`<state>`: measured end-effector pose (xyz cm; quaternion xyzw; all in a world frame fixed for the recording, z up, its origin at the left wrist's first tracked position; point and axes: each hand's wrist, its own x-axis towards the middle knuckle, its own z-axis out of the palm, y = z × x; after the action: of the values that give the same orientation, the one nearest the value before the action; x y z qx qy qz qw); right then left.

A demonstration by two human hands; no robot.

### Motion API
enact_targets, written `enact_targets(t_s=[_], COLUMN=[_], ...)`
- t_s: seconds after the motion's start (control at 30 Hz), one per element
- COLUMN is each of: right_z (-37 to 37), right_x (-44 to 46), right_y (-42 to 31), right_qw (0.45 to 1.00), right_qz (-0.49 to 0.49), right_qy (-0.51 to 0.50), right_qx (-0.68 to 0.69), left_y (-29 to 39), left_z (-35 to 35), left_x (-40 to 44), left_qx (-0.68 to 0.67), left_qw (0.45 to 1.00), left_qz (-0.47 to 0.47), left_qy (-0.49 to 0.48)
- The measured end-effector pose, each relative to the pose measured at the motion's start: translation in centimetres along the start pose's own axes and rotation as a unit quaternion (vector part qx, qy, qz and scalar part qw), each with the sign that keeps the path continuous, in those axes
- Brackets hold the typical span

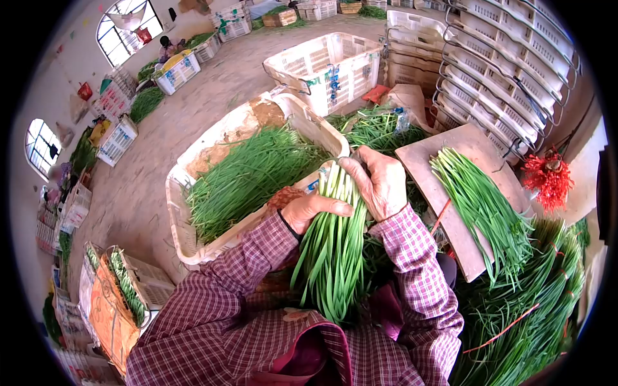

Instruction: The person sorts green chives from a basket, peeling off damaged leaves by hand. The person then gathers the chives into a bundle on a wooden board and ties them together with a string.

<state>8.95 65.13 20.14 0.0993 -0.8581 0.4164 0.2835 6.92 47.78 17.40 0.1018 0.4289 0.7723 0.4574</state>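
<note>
A bunch of garlic chives (335,251) hangs in front of my body, pale stem ends up and green leaves down. My left hand (309,212) is closed round it from the left, thumb across the stems and the other fingers mostly hidden behind. Higher up, my right hand (381,183) grips the bunch near its pale ends, with thumb and bent fingers at the right side. Just beyond my left hand, a white crate (177,215) holds loose garlic chives (254,174). To my right, another bunch of chives (483,206) lies on a tilted board (412,161).
Tied chives (521,321) with red bands are heaped at lower right. Red ties (548,179) hang beside the board. Stacked white crates (502,71) rise at the back right, near another crate (341,71). Far left, a person (168,48) sits among crates.
</note>
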Motion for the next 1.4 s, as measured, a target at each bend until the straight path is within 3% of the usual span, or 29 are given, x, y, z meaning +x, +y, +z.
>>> enact_targets(t_s=[0.03,0.1,0.17,0.23,0.3,0.37,0.4,0.43,0.47,0.5,0.53,0.57,0.63,0.73,0.83,0.9,0.97,1.03,1.1,1.2,1.27,1.37,1.4], right_z=[0.1,0.3,-1.0,-1.6,-2.0,-1.0,-0.6,-0.3,0.7,0.8,0.8,0.9,0.4,0.3,-0.4,0.5,0.1,0.1,1.2,1.3,1.8,-1.0,-1.0], right_x=[0.3,1.0,1.8,1.3,0.2,-0.1,-0.4,-0.6,-0.8,-0.8,-0.6,-0.5,0.2,1.6,2.3,2.2,2.0,1.5,0.9,0.2,0.0,-0.6,-1.1], right_y=[1.0,2.5,4.7,6.0,2.7,0.9,0.3,-0.1,0.3,0.3,0.2,0.2,0.1,0.9,1.4,2.5,1.9,1.6,1.9,2.7,3.5,4.0,4.6], right_qw=[0.999,0.999,0.994,0.994,0.987,0.986,0.982,0.972,0.985,0.986,0.982,0.978,0.967,0.955,0.943,0.964,0.947,0.934,0.912,0.922,0.925,0.940,0.947], right_qz=[0.008,0.020,0.082,0.061,0.051,-0.138,-0.176,-0.213,-0.134,-0.130,-0.155,-0.178,-0.205,-0.232,-0.113,-0.075,0.004,0.039,0.044,0.049,0.004,0.031,0.029], right_qy=[-0.037,0.010,0.065,0.084,0.003,-0.007,-0.054,-0.102,-0.105,-0.104,-0.107,-0.110,-0.150,-0.185,-0.280,-0.181,-0.163,-0.126,-0.116,-0.136,-0.131,-0.210,-0.195], right_qx=[-0.011,0.035,-0.028,0.017,0.150,0.094,0.044,-0.005,0.030,0.030,0.027,0.026,-0.005,0.001,0.138,0.178,0.278,0.332,0.392,0.358,0.356,0.268,0.253], left_y=[-0.2,-0.5,-0.6,-0.2,-0.3,-0.7,-0.6,-0.8,-1.1,-1.4,-2.0,-2.0,-2.0,-0.6,0.2,0.2,0.9,2.3,3.2,6.2,7.9,10.1,10.8], left_z=[0.4,1.0,0.8,1.4,1.2,0.1,-1.1,-1.7,-2.2,-3.0,-3.4,-4.2,-4.9,-3.0,0.5,1.0,0.6,1.8,2.7,1.6,1.7,1.5,1.4], left_x=[0.1,0.3,0.5,0.3,0.4,1.0,1.1,1.0,0.9,1.1,1.4,1.3,1.7,1.9,1.8,2.0,2.2,1.9,2.2,3.4,3.1,3.2,3.1], left_qx=[0.000,-0.012,0.005,0.013,0.004,0.017,0.045,0.032,0.018,-0.064,-0.061,-0.125,-0.127,0.004,0.035,0.019,-0.006,-0.018,-0.063,0.024,0.008,-0.022,0.024], left_qw=[1.000,0.999,0.999,0.998,0.999,0.999,0.998,0.999,1.000,0.997,0.987,0.983,0.981,0.996,0.998,0.999,1.000,0.999,0.989,0.974,0.965,0.952,0.944], left_qz=[-0.001,0.001,0.004,0.050,0.046,0.046,-0.009,0.006,0.021,0.022,0.133,0.079,0.085,0.080,0.042,0.024,-0.013,0.032,0.135,0.226,0.261,0.295,0.323], left_qy=[-0.001,-0.037,-0.051,-0.027,-0.017,-0.012,0.034,0.019,0.004,-0.048,-0.066,-0.113,-0.119,-0.047,-0.027,-0.040,0.011,0.032,0.020,-0.004,-0.011,-0.076,-0.057])
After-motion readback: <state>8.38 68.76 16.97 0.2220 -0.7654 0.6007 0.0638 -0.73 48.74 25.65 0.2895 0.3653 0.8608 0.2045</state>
